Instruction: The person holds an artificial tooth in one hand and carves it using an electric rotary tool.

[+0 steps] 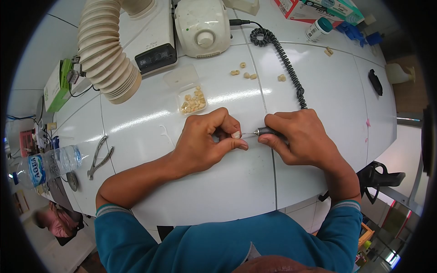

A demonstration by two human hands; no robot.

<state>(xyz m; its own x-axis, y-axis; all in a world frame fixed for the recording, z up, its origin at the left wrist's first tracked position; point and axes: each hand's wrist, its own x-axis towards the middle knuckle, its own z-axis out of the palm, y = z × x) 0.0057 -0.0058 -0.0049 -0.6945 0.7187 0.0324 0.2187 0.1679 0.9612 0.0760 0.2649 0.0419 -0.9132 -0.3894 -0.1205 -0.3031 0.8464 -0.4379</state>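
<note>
At the middle of a white counter, two bare hands face each other, close together. The left hand pinches a small off-white piece between thumb and forefinger. The right hand has its fingers closed around a dark handpiece, whose thin bit points left at the piece; whether the tip touches is too small to tell. The step in hand looks like fine shaping or smoothing of the piece. The next move seems to call for a firm left pinch and light, controlled strokes, with the fingertips clear of the bit.

Just beyond the hands is a clear box, lid open, with many yellowish pieces inside. More loose pieces lie farther back. A coiled cord runs from behind the right hand to a control unit at the back. A ribbed hose hangs at back left; pliers and a water bottle lie leftmost.
</note>
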